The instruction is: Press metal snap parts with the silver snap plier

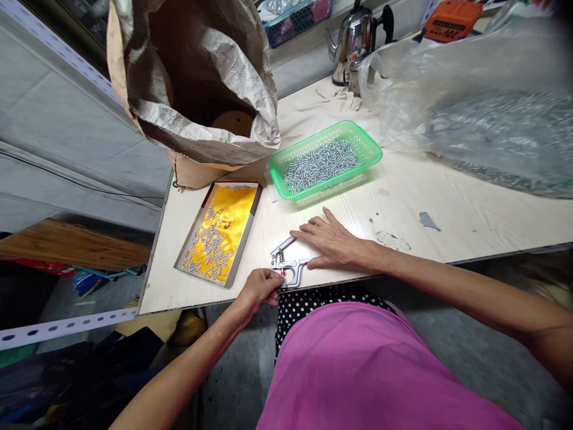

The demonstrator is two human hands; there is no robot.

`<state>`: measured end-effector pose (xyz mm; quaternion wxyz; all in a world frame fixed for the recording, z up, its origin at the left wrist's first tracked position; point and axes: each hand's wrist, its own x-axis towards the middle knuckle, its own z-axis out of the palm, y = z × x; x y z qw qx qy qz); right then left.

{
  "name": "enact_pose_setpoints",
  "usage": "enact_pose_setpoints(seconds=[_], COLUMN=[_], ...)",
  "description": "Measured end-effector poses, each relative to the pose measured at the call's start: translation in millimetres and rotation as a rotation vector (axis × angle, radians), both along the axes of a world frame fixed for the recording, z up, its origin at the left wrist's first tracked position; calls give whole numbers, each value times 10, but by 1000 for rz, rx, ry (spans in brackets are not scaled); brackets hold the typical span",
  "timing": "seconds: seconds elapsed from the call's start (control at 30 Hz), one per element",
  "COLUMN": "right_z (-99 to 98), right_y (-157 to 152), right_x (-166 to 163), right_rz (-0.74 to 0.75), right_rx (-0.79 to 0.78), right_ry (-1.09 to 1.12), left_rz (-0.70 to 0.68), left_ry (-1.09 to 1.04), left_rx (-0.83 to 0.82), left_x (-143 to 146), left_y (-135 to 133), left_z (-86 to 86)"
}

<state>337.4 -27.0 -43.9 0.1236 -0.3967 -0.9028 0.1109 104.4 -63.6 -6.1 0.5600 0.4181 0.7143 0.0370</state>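
Note:
A grey metal hand-press plier (293, 269) with a spring and a small red part lies on the table at its front edge, handles apart. My left hand (262, 285) is closed in a pinch at the plier's jaw; whatever is between the fingertips is hidden. My right hand (333, 242) lies spread over the handle ends, index fingertip at the upper handle and thumb by the lower one. To the left, a shallow tray with a yellow bottom (233, 212) holds scattered small silver metal pins. Behind the hands, a green plastic basket (286, 194) holds many similar silver pieces.
A large open woven sack (242, 77) stands at the back left. On the right lies a clear plastic bag (412, 119) of metal pieces. A steel kettle (353, 42), an orange box (452, 21) and a blue basket (298, 24) are at the back.

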Motion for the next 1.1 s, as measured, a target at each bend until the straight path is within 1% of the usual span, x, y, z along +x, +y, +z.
enact_pose_setpoints(seconds=[0.2, 0.4, 0.57, 0.83, 1.03, 1.1], right_z=[-35, -28, -16, -41, -75, -89], right_y=[58, 51, 29, 33, 96, 74], right_x=[-1, -79, -80, -77, -68, -70], right_rz=[-59, 56, 79, 73, 117, 101], right_rx=[-52, -54, -52, -40, -47, -37], right_ry=[44, 79, 104, 107, 133, 121], left_rz=[1, -1, -4, -39, -37, -25], left_ry=[-34, -36, -24, -16, -23, -20], left_rx=[0, -2, -5, -21, -23, -20], left_x=[-11, -19, -10, -6, -15, -20], left_y=[-5, -10, -9, 16, 19, 10], left_z=[-5, -4, 1, 28, 11, -1])
